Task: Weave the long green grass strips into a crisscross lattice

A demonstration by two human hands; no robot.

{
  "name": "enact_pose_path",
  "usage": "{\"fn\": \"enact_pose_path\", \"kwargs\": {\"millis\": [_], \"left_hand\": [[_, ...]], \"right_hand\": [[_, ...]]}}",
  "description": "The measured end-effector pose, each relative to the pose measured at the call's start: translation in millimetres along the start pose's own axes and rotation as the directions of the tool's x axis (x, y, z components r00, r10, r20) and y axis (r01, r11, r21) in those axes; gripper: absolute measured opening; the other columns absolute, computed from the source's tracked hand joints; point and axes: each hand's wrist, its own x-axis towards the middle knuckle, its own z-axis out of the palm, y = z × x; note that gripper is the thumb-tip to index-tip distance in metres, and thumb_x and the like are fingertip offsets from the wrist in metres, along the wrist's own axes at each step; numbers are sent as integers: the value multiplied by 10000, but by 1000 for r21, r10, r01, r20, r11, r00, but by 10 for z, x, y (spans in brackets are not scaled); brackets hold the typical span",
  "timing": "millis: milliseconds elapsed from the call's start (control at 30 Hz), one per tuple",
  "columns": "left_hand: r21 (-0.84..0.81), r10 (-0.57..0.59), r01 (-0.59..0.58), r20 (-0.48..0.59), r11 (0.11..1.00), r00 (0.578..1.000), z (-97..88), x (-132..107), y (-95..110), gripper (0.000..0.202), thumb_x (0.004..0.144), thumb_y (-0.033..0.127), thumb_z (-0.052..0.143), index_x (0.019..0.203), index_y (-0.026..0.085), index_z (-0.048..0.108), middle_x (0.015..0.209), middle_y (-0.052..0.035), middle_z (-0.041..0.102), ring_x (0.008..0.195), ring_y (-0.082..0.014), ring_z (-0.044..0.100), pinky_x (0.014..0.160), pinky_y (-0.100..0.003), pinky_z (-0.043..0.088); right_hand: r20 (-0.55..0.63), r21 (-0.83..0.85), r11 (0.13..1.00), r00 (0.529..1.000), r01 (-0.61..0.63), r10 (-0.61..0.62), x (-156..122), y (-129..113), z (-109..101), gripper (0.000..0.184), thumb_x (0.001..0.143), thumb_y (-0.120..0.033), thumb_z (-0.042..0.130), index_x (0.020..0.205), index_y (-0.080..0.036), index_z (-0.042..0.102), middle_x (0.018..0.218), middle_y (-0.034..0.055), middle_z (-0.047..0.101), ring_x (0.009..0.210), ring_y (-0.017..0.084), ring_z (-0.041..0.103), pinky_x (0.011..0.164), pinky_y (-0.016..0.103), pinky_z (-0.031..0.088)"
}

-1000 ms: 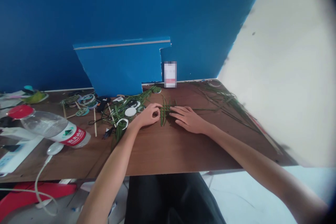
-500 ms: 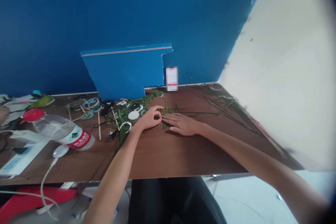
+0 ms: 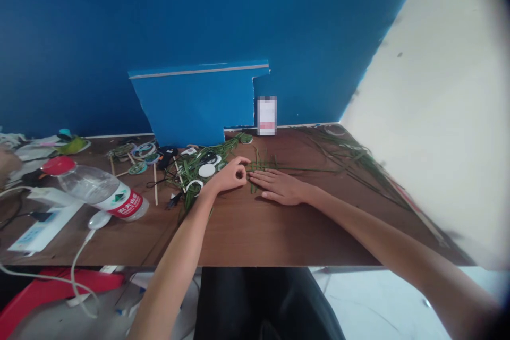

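Long green leaf strips [image 3: 261, 162] lie crossed in a small woven patch on the brown table. My right hand [image 3: 281, 187] rests flat over the near part of this patch, palm down, its fingers stretched out to the left. At the patch's left edge my left hand [image 3: 231, 176] is curled, thumb and fingers meeting in a ring. It pinches at the ends of the strips, though its fingertips partly hide what lies between them. One strip runs out to the right past my right hand.
Left of my hands lie a heap of green leaves [image 3: 191, 170], a white disc [image 3: 206, 170] and several sticks. A red-capped bottle [image 3: 99, 191] lies near a power strip [image 3: 45, 228]. A phone [image 3: 266, 116] leans at the back beside a blue panel [image 3: 199, 106]. More leaves [image 3: 354, 151] lie right.
The view has shifted slightly, so the table's things appear a little to the right and higher. My two hands keep nearly the same pose at the woven patch.
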Motion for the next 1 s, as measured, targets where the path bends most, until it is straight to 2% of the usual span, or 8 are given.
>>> {"fn": "enact_pose_path", "kwargs": {"millis": [133,300,433,700,1000], "left_hand": [[23,-17,17,-20,1000,1000,-40,-19,-74,81,716,168,571,641,197,559,1288,-70,541,1180,-237,556,956,-355,503],[59,48,-43,-84,997,995,-25,-23,-94,73,772,175,559,731,198,615,1285,-78,533,1244,-239,497,1055,-392,437],[100,81,-76,-50,992,995,-11,-24,-19,66,810,218,593,811,205,657,1336,-68,493,1294,-242,437,1116,-419,370],[230,119,-104,-52,968,992,-51,3,94,90,772,174,597,711,204,655,1388,-39,467,1329,-271,351,1140,-450,323],[302,63,-60,-1,951,998,-13,22,89,76,731,144,594,679,194,617,1359,-54,498,1324,-288,324,1111,-480,334]], "right_hand": [[-20,7,1000,1000,12,-12,-8,8,12,611,1025,-469,281,1564,-206,166,1601,89,205,1478,227,181,1198,472,156],[-22,9,1000,1000,6,-6,-4,21,26,618,1024,-488,266,1564,-203,170,1598,92,218,1477,233,186,1196,477,155],[-1,18,1000,1000,-2,2,4,31,34,634,1023,-502,246,1566,-191,149,1605,90,186,1485,226,148,1203,458,118],[7,34,999,1000,-12,11,-4,9,3,633,1024,-501,247,1571,-213,111,1612,69,166,1489,211,132,1206,443,97],[-11,28,1000,1000,-6,6,-4,12,25,633,1022,-495,276,1570,-216,123,1605,78,198,1483,211,159,1204,448,106]]}}
